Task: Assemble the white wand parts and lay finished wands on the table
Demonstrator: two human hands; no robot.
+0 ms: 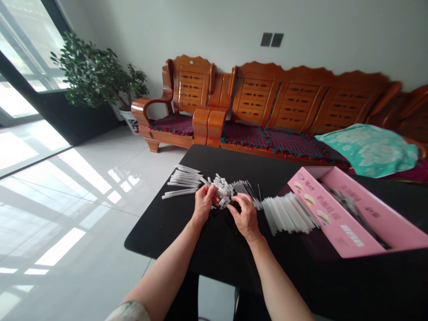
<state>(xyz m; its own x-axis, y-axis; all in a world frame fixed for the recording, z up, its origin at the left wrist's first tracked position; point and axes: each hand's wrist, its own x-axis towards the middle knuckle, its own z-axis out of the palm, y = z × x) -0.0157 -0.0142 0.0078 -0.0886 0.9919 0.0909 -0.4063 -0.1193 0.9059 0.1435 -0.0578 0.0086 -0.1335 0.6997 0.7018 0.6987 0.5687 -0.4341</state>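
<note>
On a black table, my left hand [204,203] is closed at the left edge of a loose pile of short white caps [223,187]; what its fingers hold is too small to make out. My right hand [245,214] is just right of the pile, its thumb and index finger curved toward each other, and whatever may be between them is too small to tell. Behind the right hand lie thin dark-tipped refills [245,187]. A row of white tubes [289,214] is to its right. Several capped white pens [185,177] lie left of the pile.
A pink box [334,218] with dark items inside stands on the right of the black table [160,227]. Behind are a wooden bench [294,98] with a turquoise cloth [371,149] and a wooden armchair [192,89]. A potted plant [96,76] stands back left.
</note>
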